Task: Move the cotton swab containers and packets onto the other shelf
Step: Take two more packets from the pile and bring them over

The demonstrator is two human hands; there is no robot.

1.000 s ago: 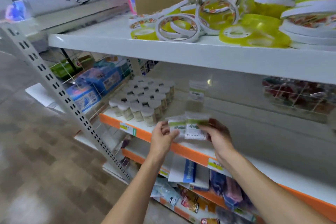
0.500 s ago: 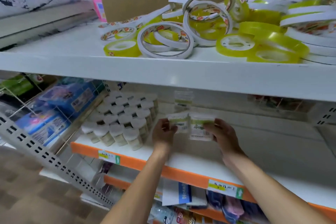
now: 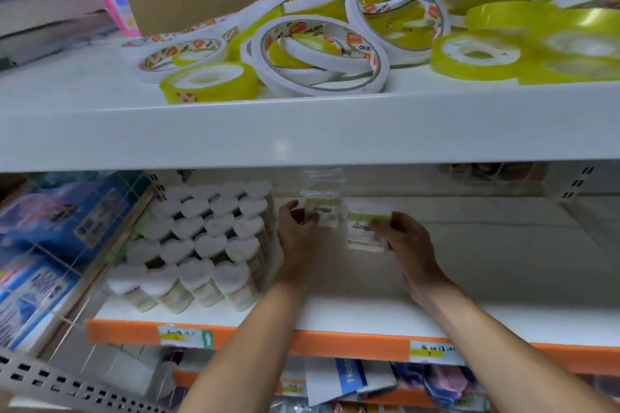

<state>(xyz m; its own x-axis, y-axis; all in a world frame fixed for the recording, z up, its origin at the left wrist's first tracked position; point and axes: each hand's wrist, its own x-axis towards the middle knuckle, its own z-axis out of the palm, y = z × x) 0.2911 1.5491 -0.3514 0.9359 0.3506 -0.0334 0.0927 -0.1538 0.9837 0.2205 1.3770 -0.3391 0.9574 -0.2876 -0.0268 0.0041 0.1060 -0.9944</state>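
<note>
Each hand is pinching one cotton swab packet upright near the shelf's [image 3: 352, 315] back edge: left hand [image 3: 297, 235] on the left packet [image 3: 323, 211], right hand [image 3: 407, 241] on the right packet [image 3: 364, 231] (presumably lining them up beside the cotton swab containers [image 3: 201, 245]).

One view only: a wide-angle camera worn on the person's head. It faces forward and slightly down into a set of store shelves at close range. The front edge of the upper shelf [image 3: 302, 134] crosses the frame at mid-height, so the camera sits near that level, seeing the top of this shelf and the rolls of tape [image 3: 322, 54] on it from slightly above. Below the edge it looks into the middle shelf [image 3: 352, 315] from the front. Both forearms enter from the bottom edge and reach away from the lens. Straight lines bow near the frame borders. No second view is available for overlap.
</note>
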